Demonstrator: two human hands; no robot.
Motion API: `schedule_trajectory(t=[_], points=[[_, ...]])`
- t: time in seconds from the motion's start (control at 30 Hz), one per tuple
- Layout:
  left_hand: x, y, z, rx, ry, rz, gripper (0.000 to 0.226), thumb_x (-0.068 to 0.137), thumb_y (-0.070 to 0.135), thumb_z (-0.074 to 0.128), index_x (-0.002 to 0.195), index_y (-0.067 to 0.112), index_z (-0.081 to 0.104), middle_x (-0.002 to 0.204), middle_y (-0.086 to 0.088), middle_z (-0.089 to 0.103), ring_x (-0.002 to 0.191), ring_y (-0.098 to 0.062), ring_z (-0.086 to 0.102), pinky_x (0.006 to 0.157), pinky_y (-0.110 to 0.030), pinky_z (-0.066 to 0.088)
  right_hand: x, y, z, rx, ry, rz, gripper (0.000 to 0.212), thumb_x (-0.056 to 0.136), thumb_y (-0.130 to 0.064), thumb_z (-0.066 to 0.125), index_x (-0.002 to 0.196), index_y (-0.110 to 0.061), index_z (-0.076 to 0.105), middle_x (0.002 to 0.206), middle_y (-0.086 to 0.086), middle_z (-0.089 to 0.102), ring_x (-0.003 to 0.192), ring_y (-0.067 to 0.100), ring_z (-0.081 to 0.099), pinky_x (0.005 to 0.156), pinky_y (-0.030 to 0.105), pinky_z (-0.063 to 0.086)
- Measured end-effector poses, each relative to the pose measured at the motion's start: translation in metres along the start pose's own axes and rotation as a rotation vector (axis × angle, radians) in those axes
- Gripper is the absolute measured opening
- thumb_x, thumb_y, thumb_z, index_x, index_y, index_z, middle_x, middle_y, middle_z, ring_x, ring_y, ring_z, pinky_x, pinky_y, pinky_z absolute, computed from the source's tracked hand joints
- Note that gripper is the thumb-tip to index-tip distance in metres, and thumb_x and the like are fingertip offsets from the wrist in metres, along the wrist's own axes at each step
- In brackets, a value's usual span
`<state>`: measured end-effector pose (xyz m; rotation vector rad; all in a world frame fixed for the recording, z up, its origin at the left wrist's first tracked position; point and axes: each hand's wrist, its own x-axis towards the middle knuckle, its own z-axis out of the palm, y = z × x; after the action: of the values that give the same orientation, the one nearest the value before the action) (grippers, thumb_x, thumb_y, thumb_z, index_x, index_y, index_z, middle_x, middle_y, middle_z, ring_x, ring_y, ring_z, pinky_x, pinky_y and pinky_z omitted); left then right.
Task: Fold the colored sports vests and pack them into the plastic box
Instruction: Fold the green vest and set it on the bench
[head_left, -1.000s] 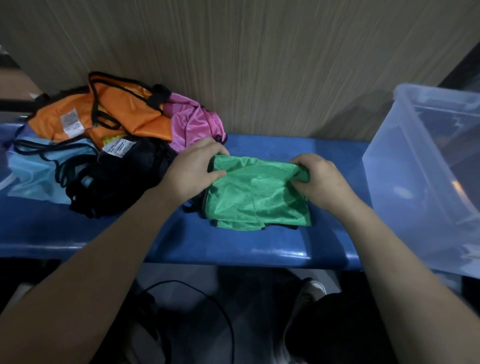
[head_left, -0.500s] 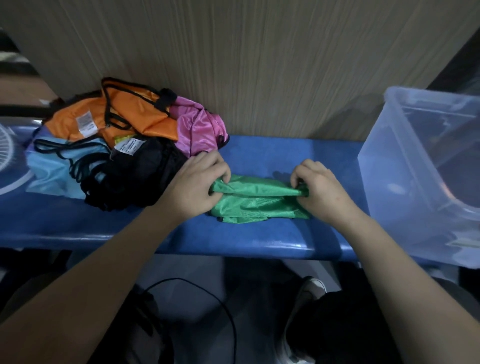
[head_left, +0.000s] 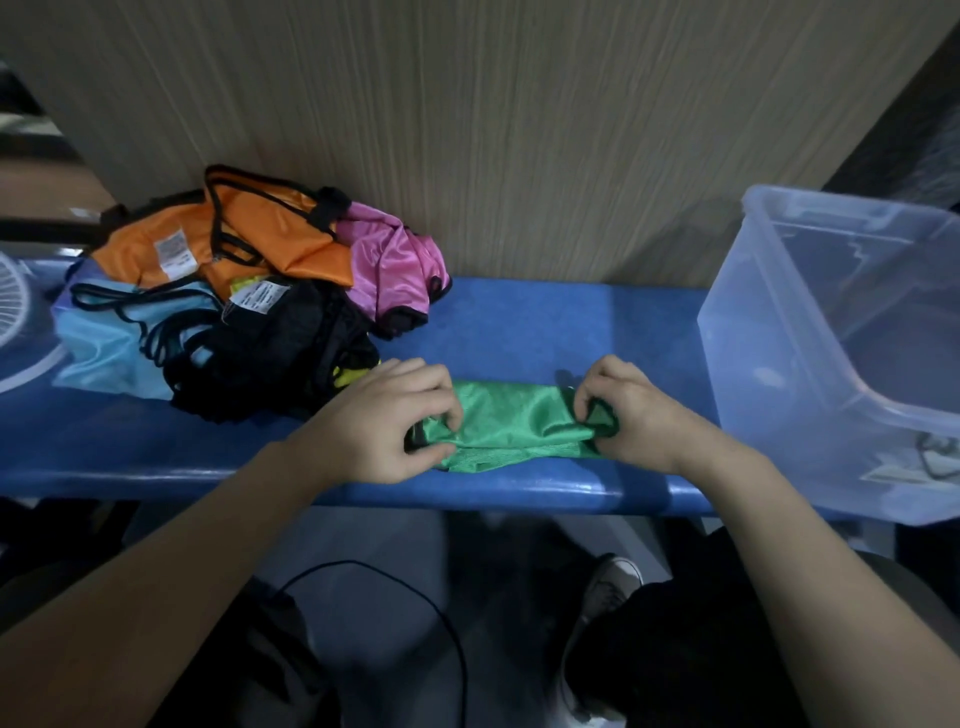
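Now green vest – shiny, folded narrow, L hand & R hand pinching ends

We see a green vest folded into a narrow band near the front edge of the blue surface. To its left, orange, pink, light blue and black vests lie heaped. The clear plastic box stands tilted at the right.

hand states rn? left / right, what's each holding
Left hand: closed, pinching the left end of the folded green vest.
Right hand: closed, pinching the right end of the same vest.
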<state>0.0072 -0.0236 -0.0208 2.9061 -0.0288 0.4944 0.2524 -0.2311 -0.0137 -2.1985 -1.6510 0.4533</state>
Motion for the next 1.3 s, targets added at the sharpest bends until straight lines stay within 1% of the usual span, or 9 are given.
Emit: schedule_trajectory(t=[0.2,0.37,0.47,0.6,0.73,0.87,0.97,1.1,1.3], points=[[0.000,0.003,-0.002,0.011,-0.029,0.032,0.025,0.095,0.051,0.056,0.091,0.034,0.074,0.087,0.015,0.059,0.083,-0.008,0.054,0.074,-0.028,0.038,-0.004,-0.010,-0.005,-0.044,-0.079,0.064,0.013,0.087,-0.040,0.072,0.092,-0.029,0.066,0.110,-0.009,0.049,0.110,0.012,0.044,0.104,0.035,0.037],[0.011,0.008,-0.005,0.051,0.184,0.053,0.015,0.096,0.032,0.062,0.094,0.025,0.074,0.091,0.012,0.064,0.086,-0.015,0.058,0.075,-0.035,0.042,0.003,-0.019,0.004,-0.115,0.251,-0.020,0.028,0.092,-0.050,0.053,0.102,-0.026,0.063,0.110,-0.006,0.052,0.102,0.019,0.050,0.096,0.044,0.041],[0.018,0.006,-0.004,0.044,0.208,-0.039,0.024,0.095,0.031,0.061,0.116,0.022,0.070,0.114,0.008,0.062,0.109,-0.016,0.057,0.091,-0.033,0.042,0.008,-0.028,0.012,-0.130,0.292,-0.056,0.055,0.092,-0.057,0.037,0.127,-0.020,0.058,0.137,0.000,0.050,0.125,0.024,0.047,0.108,0.041,0.036],[0.015,-0.003,0.012,0.050,-0.044,-0.162,0.062,0.099,0.053,0.036,0.154,0.024,0.037,0.160,0.008,0.033,0.151,-0.010,0.021,0.123,-0.033,0.019,0.009,-0.035,0.035,-0.177,0.102,-0.045,0.079,0.092,-0.072,0.024,0.156,-0.025,0.029,0.164,-0.001,0.021,0.153,0.019,0.012,0.122,0.041,0.013],[0.000,-0.012,0.028,0.023,-0.303,-0.237,0.079,0.090,0.075,-0.002,0.159,0.036,0.004,0.166,0.017,0.004,0.152,-0.001,-0.005,0.125,-0.032,0.002,0.008,-0.023,0.051,-0.298,-0.036,-0.022,0.097,0.078,-0.085,-0.011,0.159,-0.035,0.009,0.168,-0.009,0.006,0.155,0.015,-0.001,0.123,0.042,0.005],[-0.004,-0.009,0.029,0.037,-0.356,-0.296,0.088,0.078,0.080,-0.021,0.156,0.039,-0.012,0.165,0.020,-0.008,0.151,0.001,-0.010,0.125,-0.033,-0.001,0.013,-0.018,0.052,-0.368,-0.059,-0.008,0.100,0.072,-0.086,-0.020,0.158,-0.040,0.002,0.168,-0.011,0.001,0.155,0.015,-0.003,0.123,0.043,0.003],[-0.005,-0.004,0.031,0.066,-0.340,-0.322,0.094,0.077,0.080,-0.023,0.158,0.036,-0.006,0.167,0.016,0.001,0.153,-0.005,0.001,0.125,-0.033,0.004,0.014,-0.017,0.049,-0.358,-0.080,0.002,0.096,0.073,-0.087,-0.015,0.157,-0.043,0.001,0.167,-0.012,0.000,0.155,0.016,-0.005,0.123,0.045,0.003],[-0.002,0.007,0.036,0.132,-0.140,-0.360,0.071,0.093,0.069,0.016,0.155,0.037,0.029,0.143,0.008,0.047,0.132,-0.016,0.045,0.111,-0.034,0.030,0.014,-0.013,0.045,-0.312,0.046,0.082,0.090,0.079,-0.086,0.011,0.157,-0.042,0.017,0.163,-0.006,0.020,0.152,0.020,0.013,0.121,0.045,0.013],[0.007,0.024,0.032,0.155,-0.020,-0.410,0.061,0.084,0.073,0.035,0.133,0.044,0.058,0.106,0.009,0.053,0.098,-0.016,0.059,0.091,-0.033,0.036,0.015,-0.020,0.033,-0.183,0.268,0.404,0.101,0.070,-0.086,0.052,0.149,-0.026,0.034,0.141,0.005,0.040,0.132,0.029,0.038,0.108,0.048,0.032]])
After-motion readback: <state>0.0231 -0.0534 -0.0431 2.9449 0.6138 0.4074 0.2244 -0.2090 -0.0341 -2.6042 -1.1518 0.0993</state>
